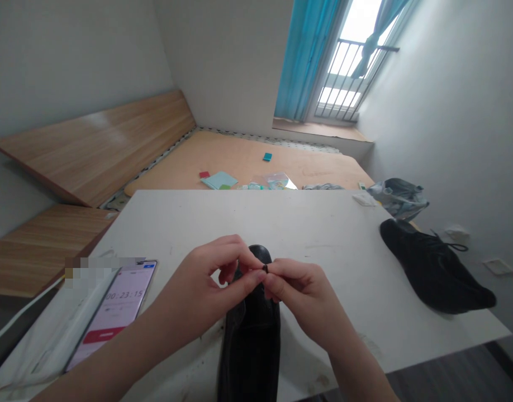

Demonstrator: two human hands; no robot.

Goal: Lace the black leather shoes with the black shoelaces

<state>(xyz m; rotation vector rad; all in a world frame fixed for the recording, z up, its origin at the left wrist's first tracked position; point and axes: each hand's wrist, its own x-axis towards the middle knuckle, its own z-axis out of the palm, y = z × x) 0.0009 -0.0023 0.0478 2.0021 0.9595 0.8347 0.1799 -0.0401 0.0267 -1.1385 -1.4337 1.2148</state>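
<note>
1. Two bare hands at lower centre: left hand from the lower left, right hand from the lower right.
2. Both hands closed to a pinch, fingertips meeting around one tiny black piece, too small to identify, just above the centre of the frame's lower half.
3. Two black shoes. One shoe lying directly beneath the hands, not quite touching the palms, one end showing above the fingers. The other shoe at the right, well apart, laces loose.
4. One white table under both shoes.
5. One phone at lower left, just beside the left wrist, on one white cloth, timer reading 00:23:15.
6. One plastic bag at the table's far right corner.
7. One mattress at upper centre, four flat coloured pieces on it.
</note>
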